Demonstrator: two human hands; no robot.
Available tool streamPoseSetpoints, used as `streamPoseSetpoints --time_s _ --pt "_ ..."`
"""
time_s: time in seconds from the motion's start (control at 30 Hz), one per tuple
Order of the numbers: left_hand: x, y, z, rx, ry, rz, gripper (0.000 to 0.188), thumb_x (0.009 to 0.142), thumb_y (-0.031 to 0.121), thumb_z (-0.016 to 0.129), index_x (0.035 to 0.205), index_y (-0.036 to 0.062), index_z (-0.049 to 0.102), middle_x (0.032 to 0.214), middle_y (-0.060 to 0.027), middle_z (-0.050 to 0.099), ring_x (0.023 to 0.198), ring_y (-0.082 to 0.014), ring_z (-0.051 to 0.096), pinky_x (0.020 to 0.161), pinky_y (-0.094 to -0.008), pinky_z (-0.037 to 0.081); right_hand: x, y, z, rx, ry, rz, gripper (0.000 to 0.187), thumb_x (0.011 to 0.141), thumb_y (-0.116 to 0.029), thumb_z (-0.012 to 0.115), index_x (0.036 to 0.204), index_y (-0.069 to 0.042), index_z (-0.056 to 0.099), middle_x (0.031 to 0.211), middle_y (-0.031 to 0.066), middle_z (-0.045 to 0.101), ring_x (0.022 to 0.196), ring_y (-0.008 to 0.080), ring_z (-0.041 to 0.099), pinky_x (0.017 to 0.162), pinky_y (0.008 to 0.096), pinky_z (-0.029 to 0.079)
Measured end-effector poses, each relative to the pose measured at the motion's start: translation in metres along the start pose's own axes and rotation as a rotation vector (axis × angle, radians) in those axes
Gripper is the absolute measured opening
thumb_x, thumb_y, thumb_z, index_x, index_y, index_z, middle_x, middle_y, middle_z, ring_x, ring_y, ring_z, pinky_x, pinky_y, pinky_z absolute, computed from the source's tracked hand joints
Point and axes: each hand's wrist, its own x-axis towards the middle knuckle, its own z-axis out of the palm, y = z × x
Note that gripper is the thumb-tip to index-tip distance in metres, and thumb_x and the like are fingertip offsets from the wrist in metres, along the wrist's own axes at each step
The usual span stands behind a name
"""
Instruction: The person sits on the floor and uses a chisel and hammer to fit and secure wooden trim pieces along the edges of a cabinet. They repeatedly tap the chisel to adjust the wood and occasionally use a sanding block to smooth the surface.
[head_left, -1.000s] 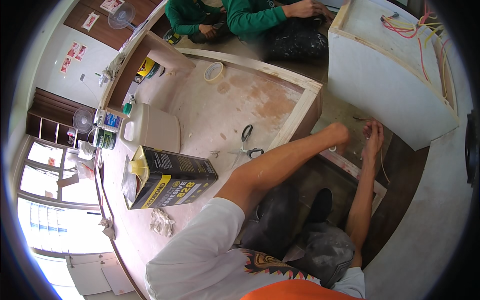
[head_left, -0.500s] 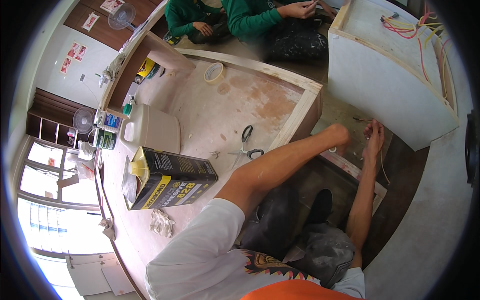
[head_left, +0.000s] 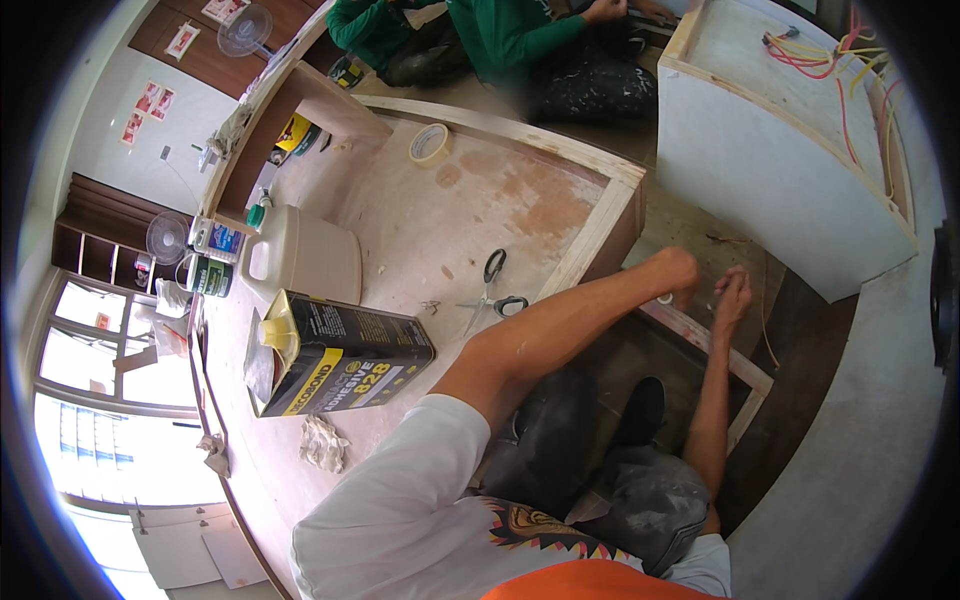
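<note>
My left hand (head_left: 684, 278) is bent down at the wrist past the wooden frame edge, its fingers hidden behind the wrist. Close to its right, my right hand (head_left: 734, 298) has its fingers curled in; whatever they hold, if anything, is too small to make out. Beyond the right hand a thin brown wire (head_left: 768, 335) lies on the floor, with a frayed-looking end (head_left: 728, 239), apart from the fingers. Black-handled scissors (head_left: 492, 285) lie spread on the panel left of my left forearm.
On the dusty panel stand a black and yellow adhesive can (head_left: 375, 365), a beige jug (head_left: 310, 255) and a tape roll (head_left: 430, 146). A white cabinet box (head_left: 770, 165) with red and yellow wires (head_left: 810, 62) rises at right. Two people in green sleeves (head_left: 500, 40) sit at the back.
My right hand has drawn back from the wire's end, toward me and slightly left. The wire now rests on the floor. At the back, the people's arms have shifted.
</note>
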Motion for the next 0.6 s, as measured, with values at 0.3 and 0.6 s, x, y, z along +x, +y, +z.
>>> streamPoseSetpoints --time_s 0.3,0.6 --pt "-0.004 0.001 -0.002 -0.006 0.010 0.010 0.044 0.081 0.037 0.071 0.114 0.0084 0.073 0.106 -0.0099 0.074 0.098 -0.0286 0.071 0.080 -0.0435 0.058 -0.010 0.013 0.007 -0.141 0.037 -0.094 0.026 0.104 -0.020 0.049 0.116 -0.002 0.062 0.074 0.0040 0.058 0.067 0.0123 0.056 0.064 0.0290 0.048" --pt "0.001 -0.002 0.002 0.040 0.028 0.058 0.044 0.082 0.037 0.069 0.115 0.0079 0.073 0.107 -0.0103 0.074 0.098 -0.0288 0.071 0.081 -0.0417 0.057 -0.013 0.008 0.007 -0.228 -0.007 -0.079 0.037 0.100 -0.010 0.048 0.135 -0.007 0.056 0.096 0.0092 0.069 0.078 0.0157 0.065 0.072 0.0314 0.054"
